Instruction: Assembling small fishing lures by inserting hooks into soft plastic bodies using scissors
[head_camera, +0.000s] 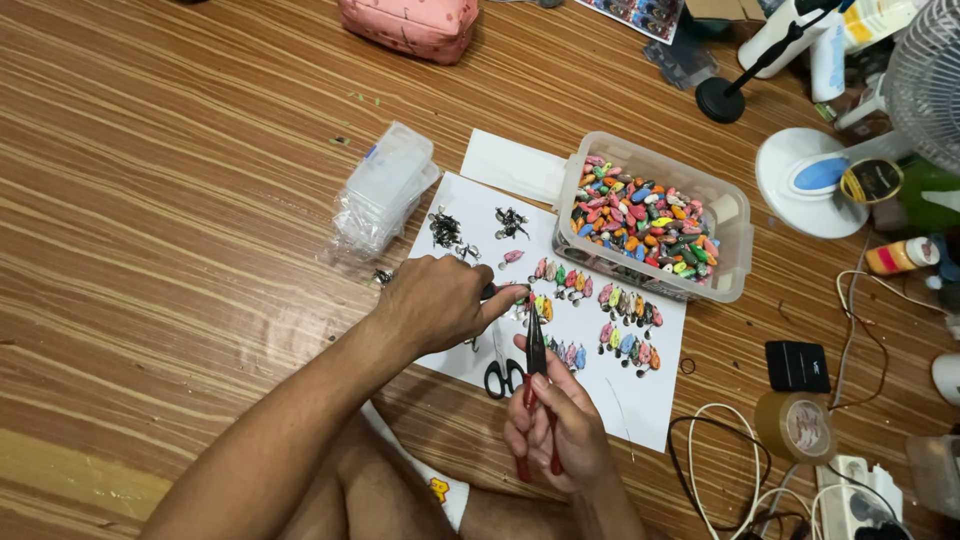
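- Pliers with red handles stand nearly upright in the right hand, nose pointing at the small piece pinched in the left hand, so tool and piece meet over the near half of the white paper sheet.
- Left hand: clenched around a small dark-ended item at its fingertips, knuckles up, forearm reaching in from the lower left across the wooden floor.
- Right hand: grasping the plier handles, wrist low at the sheet's near edge.
- Coloured shell-like beads lie in rows on the sheet, within easy reach; more fill the clear plastic box at the sheet's far right corner.
- Small black scissors rest between the hands; metal findings sit near the sheet's far left corner.
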